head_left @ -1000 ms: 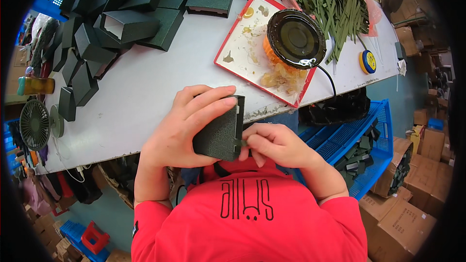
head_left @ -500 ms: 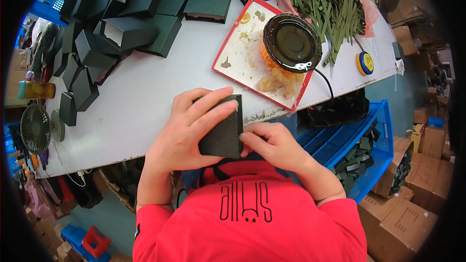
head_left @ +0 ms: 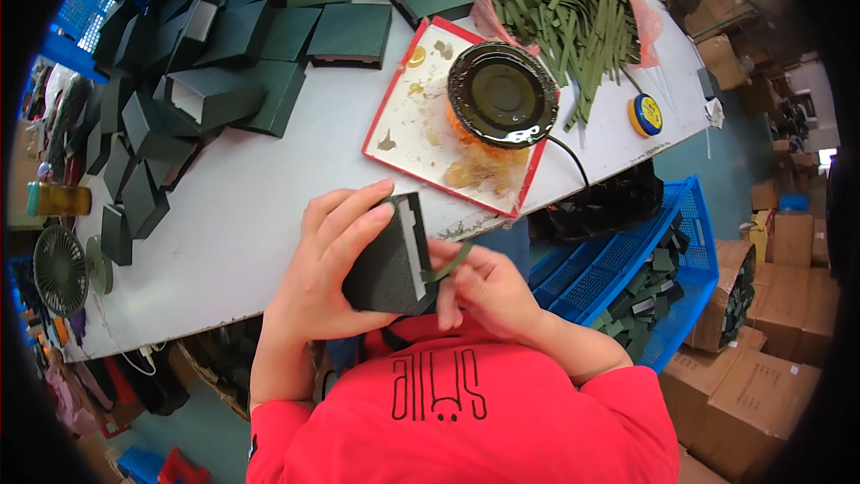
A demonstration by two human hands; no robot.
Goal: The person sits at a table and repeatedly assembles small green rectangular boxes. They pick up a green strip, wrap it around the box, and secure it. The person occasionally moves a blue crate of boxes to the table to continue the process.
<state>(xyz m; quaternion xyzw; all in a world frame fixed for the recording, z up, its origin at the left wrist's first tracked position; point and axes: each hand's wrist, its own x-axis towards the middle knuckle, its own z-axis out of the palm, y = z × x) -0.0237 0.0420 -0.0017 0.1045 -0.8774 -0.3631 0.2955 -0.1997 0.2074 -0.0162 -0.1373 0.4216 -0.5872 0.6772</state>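
Left hand [head_left: 327, 273] grips dark green box [head_left: 387, 260]; right hand [head_left: 484, 287] pinches green strip [head_left: 452, 262] at box edge.

One round pot [head_left: 502, 94], one red tray [head_left: 408, 130], two fans [head_left: 61, 271].

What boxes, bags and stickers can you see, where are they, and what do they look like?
Small dark green box: in both hands, flat, with a pale inner edge.
Dark green boxes: crowded over the table's far left, square.
Pink plastic bag: far right of the table, open, full of green strips.
Brown cardboard cartons: stacked on the floor at right.
Blue crate: beside the table, plastic mesh, holding dark green pieces.
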